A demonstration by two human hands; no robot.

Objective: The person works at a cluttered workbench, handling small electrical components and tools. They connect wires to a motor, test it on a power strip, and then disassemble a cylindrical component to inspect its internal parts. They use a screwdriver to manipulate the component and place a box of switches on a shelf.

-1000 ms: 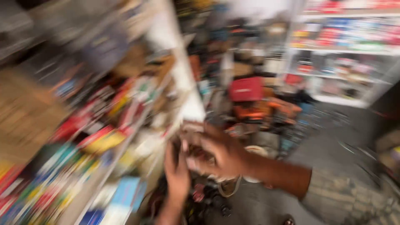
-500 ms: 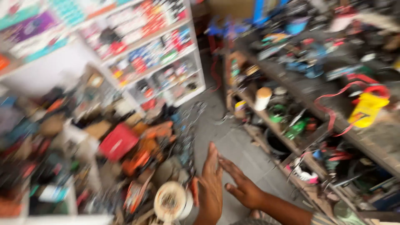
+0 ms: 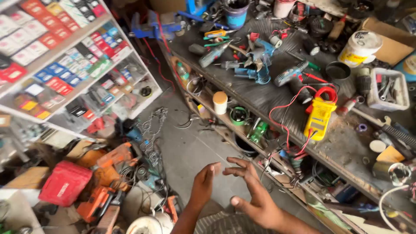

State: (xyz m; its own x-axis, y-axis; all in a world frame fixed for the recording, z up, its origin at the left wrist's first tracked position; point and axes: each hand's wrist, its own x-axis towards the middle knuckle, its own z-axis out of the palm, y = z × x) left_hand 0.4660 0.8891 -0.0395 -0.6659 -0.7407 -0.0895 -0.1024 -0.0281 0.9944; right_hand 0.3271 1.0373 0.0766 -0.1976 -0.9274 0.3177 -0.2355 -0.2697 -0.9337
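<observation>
Probably repair workshop — tool-strewn workbench (image 3: 277, 99)

Yellow clamp meter (image 3: 319, 118) with red leads (image 3: 289, 103), on a dark grey, stained workbench (image 3: 346, 147). Blue-and-grey drill (image 3: 291, 77); further blue power tool (image 3: 259, 65) beside it. White bucket (image 3: 359, 47) with yellow band. Blue vise (image 3: 152, 28) at bench end. Green ring (image 3: 238, 115) and cream-capped white jar (image 3: 220, 102) on lower shelf. Red tool case (image 3: 65, 189) and orange power tools (image 3: 108, 173) on grey concrete floor (image 3: 195, 147). White shelving (image 3: 130, 47) holding red, blue and white boxes (image 3: 56, 56).
</observation>
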